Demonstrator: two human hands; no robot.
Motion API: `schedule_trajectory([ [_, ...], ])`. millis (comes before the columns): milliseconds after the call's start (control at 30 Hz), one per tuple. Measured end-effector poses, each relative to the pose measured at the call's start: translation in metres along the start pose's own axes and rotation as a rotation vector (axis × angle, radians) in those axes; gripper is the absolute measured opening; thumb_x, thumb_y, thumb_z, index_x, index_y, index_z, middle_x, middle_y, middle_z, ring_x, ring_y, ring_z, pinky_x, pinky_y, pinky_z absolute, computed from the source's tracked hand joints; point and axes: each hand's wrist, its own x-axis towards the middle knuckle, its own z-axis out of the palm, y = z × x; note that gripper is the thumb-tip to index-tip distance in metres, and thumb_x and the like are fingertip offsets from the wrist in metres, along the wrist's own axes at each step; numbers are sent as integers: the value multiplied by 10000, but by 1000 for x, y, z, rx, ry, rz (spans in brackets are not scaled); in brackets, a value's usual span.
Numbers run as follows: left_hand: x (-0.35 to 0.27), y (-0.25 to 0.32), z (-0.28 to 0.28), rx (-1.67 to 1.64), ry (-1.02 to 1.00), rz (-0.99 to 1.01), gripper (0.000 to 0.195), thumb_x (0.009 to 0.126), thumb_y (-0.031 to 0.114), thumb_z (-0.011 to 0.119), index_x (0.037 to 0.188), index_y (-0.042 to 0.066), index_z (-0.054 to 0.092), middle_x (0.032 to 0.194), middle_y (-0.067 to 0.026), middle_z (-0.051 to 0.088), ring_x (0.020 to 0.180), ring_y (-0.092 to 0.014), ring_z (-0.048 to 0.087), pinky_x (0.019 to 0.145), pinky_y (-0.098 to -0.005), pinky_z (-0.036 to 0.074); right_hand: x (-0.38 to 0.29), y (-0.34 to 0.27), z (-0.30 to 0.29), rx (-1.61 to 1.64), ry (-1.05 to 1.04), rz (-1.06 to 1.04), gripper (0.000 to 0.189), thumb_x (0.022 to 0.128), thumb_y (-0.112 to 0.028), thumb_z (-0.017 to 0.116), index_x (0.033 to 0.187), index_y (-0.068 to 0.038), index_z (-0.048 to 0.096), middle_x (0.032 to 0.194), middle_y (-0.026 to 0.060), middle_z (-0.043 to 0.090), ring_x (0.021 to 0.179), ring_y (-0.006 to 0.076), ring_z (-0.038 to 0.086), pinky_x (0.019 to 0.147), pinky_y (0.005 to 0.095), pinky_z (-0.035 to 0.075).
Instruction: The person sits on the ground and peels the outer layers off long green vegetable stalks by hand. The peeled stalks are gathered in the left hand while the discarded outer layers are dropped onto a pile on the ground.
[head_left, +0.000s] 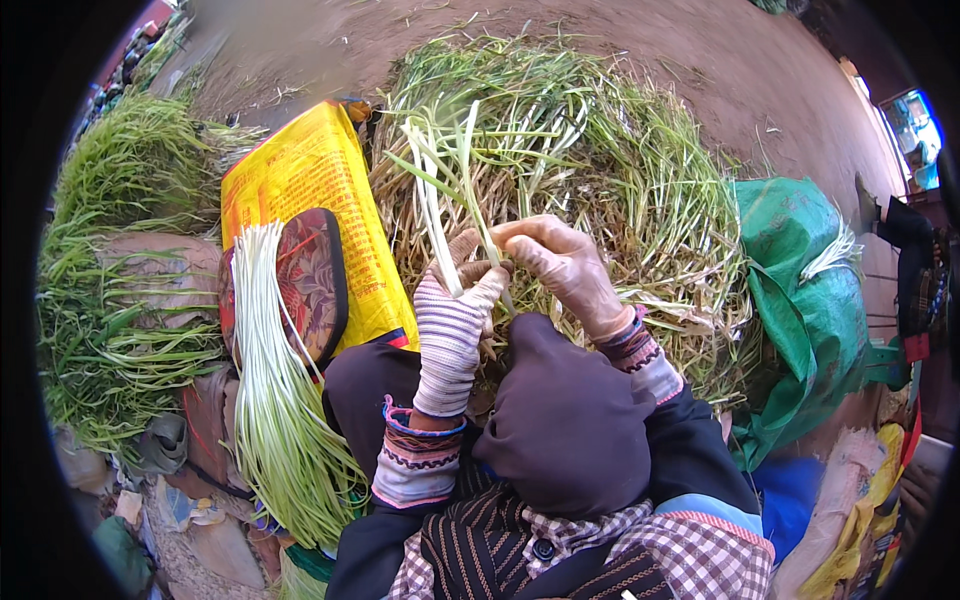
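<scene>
My left hand (454, 322), in a striped knit glove, grips several pale, peeled-looking stalks (433, 214) that point up and away from me. Between its thumb and fingers also runs a leafy green stalk (472, 196), its lower end close to my knee. The fingertips of my right hand (559, 262), in a thin translucent glove, pinch that leafy stalk just above the left thumb. Beyond both hands spreads a heap of green leaves and dry husks (600, 157). To my left lies a neat bundle of long white-to-green stalks (262, 315), partly over a patterned cushion (319, 277).
A yellow printed sack (300, 165) lies under the cushion. Leafy green plants (120, 180) are piled at far left. On the right stands a green woven sack (806, 315) with a small bunch of white stalks (832, 253) on it. Part of another person (911, 262) shows at far right.
</scene>
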Motion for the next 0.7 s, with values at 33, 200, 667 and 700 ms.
schedule_trajectory([
  [33,0,0,0,-24,-19,-12,514,868,25,729,1339,-11,526,918,-85,721,460,-7,479,381,-163,348,3,-1,2,52,-61,-17,283,948,-227,681,1092,16,689,1020,50,680,958,127,624,865,287,498],
  [200,1,2,-3,54,-17,-21,556,892,14,695,1395,38,462,872,-45,684,481,-26,505,397,-175,393,12,1,13,280,-47,180,234,928,-219,714,1056,-24,695,847,4,674,755,73,603,687,220,490],
  [667,-1,4,4,7,53,-6,495,884,-13,660,1358,-2,518,903,-68,707,452,-16,471,378,-166,355,8,18,10,495,-62,280,230,972,-234,654,1081,-32,650,827,-18,631,639,31,484,545,175,354],
  [700,0,3,3,-12,42,1,482,888,-10,657,1351,-3,525,902,-68,708,451,-14,466,377,-164,350,6,16,8,489,-84,273,257,975,-249,651,1110,-30,645,842,-21,628,648,30,482,556,174,361],
])
